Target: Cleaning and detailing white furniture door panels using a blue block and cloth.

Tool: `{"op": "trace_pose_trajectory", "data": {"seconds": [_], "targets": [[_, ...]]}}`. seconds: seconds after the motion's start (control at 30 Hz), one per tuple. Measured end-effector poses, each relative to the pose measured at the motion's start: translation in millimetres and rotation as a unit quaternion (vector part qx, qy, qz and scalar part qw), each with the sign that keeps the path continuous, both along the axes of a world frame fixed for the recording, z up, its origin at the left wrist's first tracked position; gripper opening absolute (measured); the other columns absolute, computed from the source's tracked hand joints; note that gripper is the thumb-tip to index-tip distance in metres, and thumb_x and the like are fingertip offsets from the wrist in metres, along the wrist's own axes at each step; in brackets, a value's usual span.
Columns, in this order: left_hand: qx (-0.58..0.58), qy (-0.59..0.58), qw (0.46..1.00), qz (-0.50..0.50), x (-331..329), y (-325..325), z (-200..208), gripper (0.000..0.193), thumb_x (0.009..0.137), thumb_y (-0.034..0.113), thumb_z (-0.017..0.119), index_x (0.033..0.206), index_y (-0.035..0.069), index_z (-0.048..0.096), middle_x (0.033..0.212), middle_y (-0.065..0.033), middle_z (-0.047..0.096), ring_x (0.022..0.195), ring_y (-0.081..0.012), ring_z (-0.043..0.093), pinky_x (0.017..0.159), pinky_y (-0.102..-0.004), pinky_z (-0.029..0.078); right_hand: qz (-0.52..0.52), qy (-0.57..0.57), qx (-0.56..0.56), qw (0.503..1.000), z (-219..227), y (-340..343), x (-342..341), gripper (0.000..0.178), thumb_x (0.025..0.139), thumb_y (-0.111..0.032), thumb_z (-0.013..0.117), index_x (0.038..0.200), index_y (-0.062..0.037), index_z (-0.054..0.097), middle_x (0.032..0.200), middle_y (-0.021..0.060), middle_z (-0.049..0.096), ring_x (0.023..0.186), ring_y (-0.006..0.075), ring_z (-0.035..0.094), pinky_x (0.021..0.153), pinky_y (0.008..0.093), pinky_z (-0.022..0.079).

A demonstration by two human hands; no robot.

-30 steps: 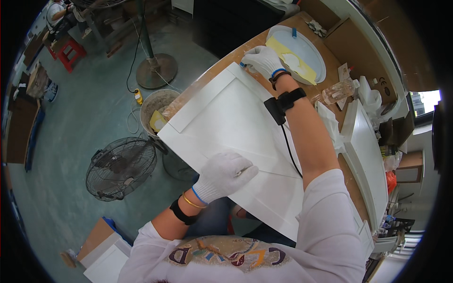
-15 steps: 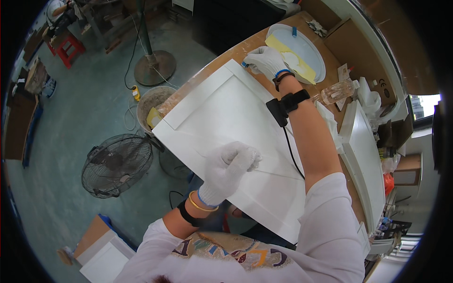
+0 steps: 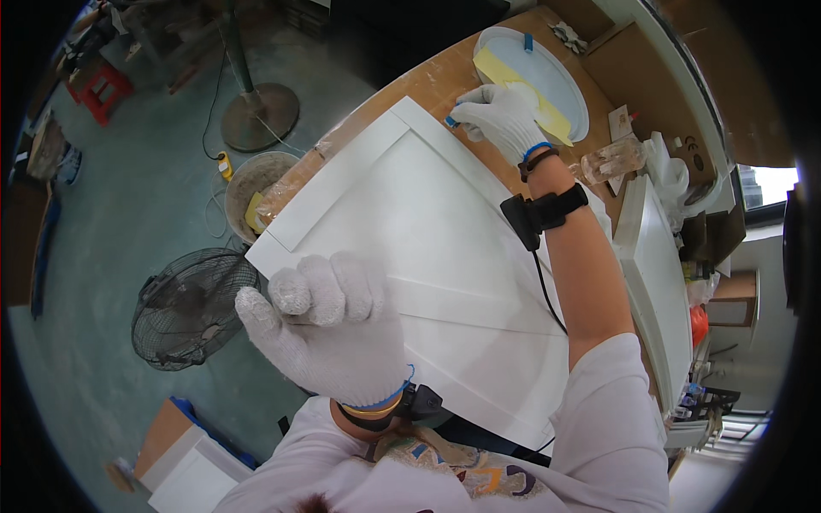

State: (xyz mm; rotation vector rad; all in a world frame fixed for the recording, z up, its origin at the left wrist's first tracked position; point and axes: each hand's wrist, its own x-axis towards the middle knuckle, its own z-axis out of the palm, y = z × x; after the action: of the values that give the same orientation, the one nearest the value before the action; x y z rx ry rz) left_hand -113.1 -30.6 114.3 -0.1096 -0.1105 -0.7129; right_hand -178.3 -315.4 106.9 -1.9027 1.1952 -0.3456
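My right hand (image 3: 500, 124), in a white knit glove, is at the far corner of a white framed panel (image 3: 376, 205). It is closed on a small blue block (image 3: 451, 121) that shows at its fingertips. My left hand (image 3: 333, 329), also gloved, is raised over the panel's near left part, palm turned up. Its fingers are loosely bent, the thumb stands apart, and I see nothing in it. The panel lies on a wooden workbench (image 3: 428, 81). Beside my right hand is a round white lid (image 3: 556, 73) bearing a yellow sheet (image 3: 500, 68) and another blue block (image 3: 528, 43).
A clear plastic bottle (image 3: 614, 161) and another white panel (image 3: 654, 282) are on the bench's right side. Left of the bench are a bucket (image 3: 244, 192), a black floor fan (image 3: 192, 299) and a round-based stand (image 3: 261, 115). A red stool (image 3: 101, 90) is farther off.
My left hand has moved left and up toward the camera, turning its palm up and loosening its fingers. My right hand has shifted slightly right, still with the blue block.
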Motion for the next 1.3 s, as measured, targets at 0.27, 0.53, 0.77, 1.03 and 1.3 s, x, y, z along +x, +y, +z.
{"op": "trace_pose_trajectory", "data": {"seconds": [0.27, 0.53, 0.77, 1.03, 1.3], "targets": [[0.032, 0.006, 0.999, 0.014, 26, 0, -16, 0.037, 0.101, 0.034, 0.042, 0.077, 0.009, 0.055, 0.067, 0.0014, 0.040, 0.060, -0.0121, 0.033, 0.061, -0.0295, 0.035, 0.028, 0.081, -0.034, 0.996, 9, 5, -13, 0.027, 0.070, -0.022, 0.072, 0.085, 0.0000, 0.068, 0.072, 0.0076, 0.067, 0.061, 0.0136, 0.060, 0.060, 0.0254, 0.051], [0.045, 0.062, 0.997, 0.011, 35, -5, -25, 0.034, 0.100, 0.028, 0.043, 0.071, 0.012, 0.045, 0.065, 0.0032, 0.036, 0.060, -0.0112, 0.034, 0.060, -0.0295, 0.037, 0.000, 0.079, -0.065, 0.995, 4, 6, -1, 0.026, 0.071, -0.022, 0.069, 0.083, 0.0003, 0.068, 0.072, 0.0074, 0.067, 0.061, 0.0134, 0.060, 0.058, 0.0255, 0.048], [0.028, 0.071, 0.997, -0.014, 43, -3, -33, 0.030, 0.099, 0.028, 0.045, 0.076, 0.011, 0.052, 0.065, 0.0040, 0.041, 0.062, -0.0105, 0.039, 0.061, -0.0288, 0.038, -0.013, 0.098, -0.021, 0.995, 6, 8, -9, 0.027, 0.071, -0.022, 0.069, 0.083, 0.0018, 0.068, 0.069, 0.0066, 0.065, 0.058, 0.0126, 0.058, 0.056, 0.0247, 0.048], [0.069, 0.079, 0.994, 0.028, 53, 2, -42, 0.019, 0.098, 0.026, 0.050, 0.094, 0.008, 0.057, 0.079, 0.0001, 0.051, 0.072, -0.0140, 0.047, 0.068, -0.0315, 0.043, 0.012, 0.012, 0.000, 1.000, 1, 2, -17, 0.027, 0.071, -0.022, 0.071, 0.084, 0.0016, 0.067, 0.068, 0.0052, 0.064, 0.059, 0.0121, 0.058, 0.057, 0.0230, 0.048], [0.087, 0.115, 0.989, 0.031, 60, 3, -50, 0.020, 0.097, 0.026, 0.051, 0.103, 0.008, 0.057, 0.082, -0.0011, 0.055, 0.078, -0.0152, 0.052, 0.071, -0.0327, 0.045, -0.031, 0.131, -0.009, 0.991, 22, 26, -67, 0.026, 0.077, -0.018, 0.070, 0.094, 0.0013, 0.066, 0.079, 0.0070, 0.067, 0.067, 0.0114, 0.062, 0.062, 0.0234, 0.050]]}}
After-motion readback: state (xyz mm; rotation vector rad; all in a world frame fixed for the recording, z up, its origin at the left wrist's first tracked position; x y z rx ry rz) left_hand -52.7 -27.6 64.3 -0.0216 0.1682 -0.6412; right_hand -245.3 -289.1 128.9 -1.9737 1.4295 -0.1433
